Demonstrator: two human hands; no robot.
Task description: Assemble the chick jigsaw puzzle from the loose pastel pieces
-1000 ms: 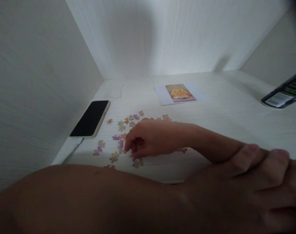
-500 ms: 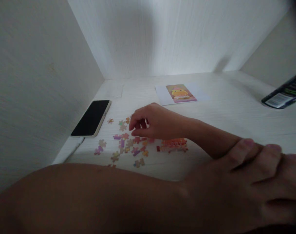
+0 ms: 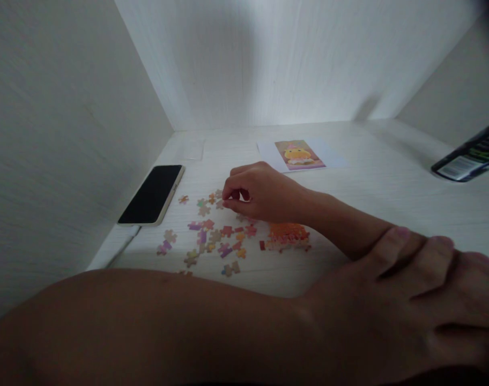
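My right hand (image 3: 256, 190) reaches in from the right over the scattered jigsaw pieces. Its thumb and index finger are closed in a pinch; what they hold, if anything, is too small or hidden to make out. A beige jigsaw piece (image 3: 219, 205) shows right at the fingertips. Below the wrist lies a joined orange and pink puzzle section (image 3: 288, 237), partly covered by the hand. My left arm crosses the foreground, and my left hand (image 3: 413, 300) lies over my right forearm with its fingers apart.
A black-screened phone (image 3: 152, 194) lies on the left with a cable (image 3: 124, 246) below it. At the back is a printed picture (image 3: 299, 154) of a yellow figure. A dark can (image 3: 467, 153) is at the right. White panels enclose the table.
My right hand has moved slightly right and away from me, uncovering several pieces. Its thumb and index finger have come together. My left hand has shifted slightly left on the forearm.
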